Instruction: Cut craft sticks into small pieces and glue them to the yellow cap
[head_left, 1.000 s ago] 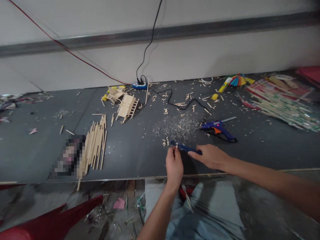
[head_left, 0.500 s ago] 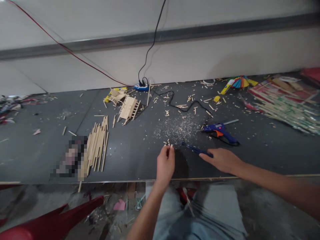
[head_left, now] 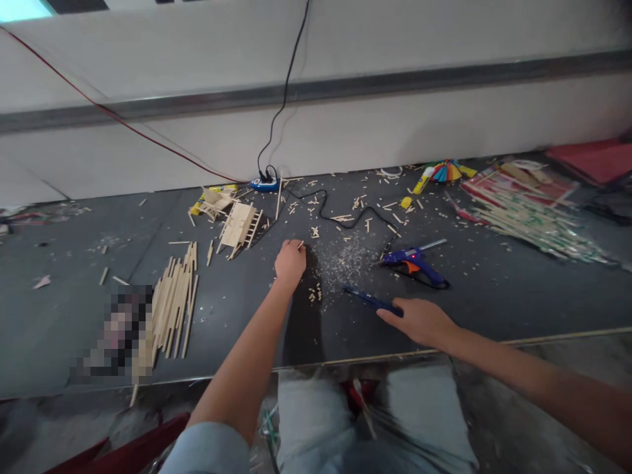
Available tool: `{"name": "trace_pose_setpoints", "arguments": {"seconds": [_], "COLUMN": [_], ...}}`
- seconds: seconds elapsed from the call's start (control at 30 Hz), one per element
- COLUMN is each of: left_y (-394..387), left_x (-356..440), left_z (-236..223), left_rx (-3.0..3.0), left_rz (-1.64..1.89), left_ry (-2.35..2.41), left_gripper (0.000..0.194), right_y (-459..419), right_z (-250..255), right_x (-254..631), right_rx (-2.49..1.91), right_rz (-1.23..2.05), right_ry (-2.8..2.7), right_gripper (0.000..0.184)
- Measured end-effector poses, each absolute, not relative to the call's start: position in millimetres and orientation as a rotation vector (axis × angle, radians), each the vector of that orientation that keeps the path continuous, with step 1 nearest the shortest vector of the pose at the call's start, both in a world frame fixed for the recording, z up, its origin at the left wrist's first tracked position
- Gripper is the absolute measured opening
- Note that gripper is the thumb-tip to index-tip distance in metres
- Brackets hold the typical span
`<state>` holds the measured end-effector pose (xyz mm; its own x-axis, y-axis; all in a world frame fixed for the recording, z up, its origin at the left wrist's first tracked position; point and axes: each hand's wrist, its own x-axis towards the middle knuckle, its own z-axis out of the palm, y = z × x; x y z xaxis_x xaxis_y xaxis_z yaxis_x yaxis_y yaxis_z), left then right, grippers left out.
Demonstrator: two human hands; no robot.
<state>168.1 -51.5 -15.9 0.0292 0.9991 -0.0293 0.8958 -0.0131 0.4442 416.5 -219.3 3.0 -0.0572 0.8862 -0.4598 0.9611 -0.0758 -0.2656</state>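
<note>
My left hand [head_left: 290,259] reaches out over the dark table [head_left: 247,316], fingers pinched on a short wooden stick piece whose tip shows at the fingertips. My right hand [head_left: 419,320] rests near the table's front edge, holding the handle end of a blue cutter [head_left: 368,299] that lies on the surface. Between the hands lies a small cluster of cut stick bits [head_left: 315,293] beside a patch of shavings [head_left: 345,257]. A blue and orange glue gun [head_left: 413,261] lies just beyond my right hand.
A pile of long wooden sticks [head_left: 172,303] lies at left, small stick-built models [head_left: 237,222] behind it. A black cord [head_left: 345,220] runs to a plug strip [head_left: 263,183] at the wall. Coloured paper and stick packets [head_left: 523,207] are at right. A red chair [head_left: 133,447] is below left.
My left hand moved away from the cutter, forward and left across the table, carrying a small stick piece. My right hand with the cutter stayed near the front edge.
</note>
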Motion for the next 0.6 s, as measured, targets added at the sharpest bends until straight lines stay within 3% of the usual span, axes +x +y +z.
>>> {"name": "trace_pose_setpoints", "arguments": {"seconds": [0.3, 0.6], "left_y": [-70.8, -128.8], "left_x": [162.6, 143.3], "left_z": [-7.3, -7.7], "left_rx": [2.106, 2.176], "left_rz": [0.278, 0.339], "left_ry": [1.831, 1.772], "left_gripper": [0.023, 0.021], "right_y": [-228.8, -236.4], "right_z": [3.3, -31.5], "right_x": [415.6, 409.6], "right_rx": [2.181, 2.219], "right_rz": [-0.862, -0.284], "right_ry": [2.159, 2.553], "right_gripper": [0.059, 0.066]}}
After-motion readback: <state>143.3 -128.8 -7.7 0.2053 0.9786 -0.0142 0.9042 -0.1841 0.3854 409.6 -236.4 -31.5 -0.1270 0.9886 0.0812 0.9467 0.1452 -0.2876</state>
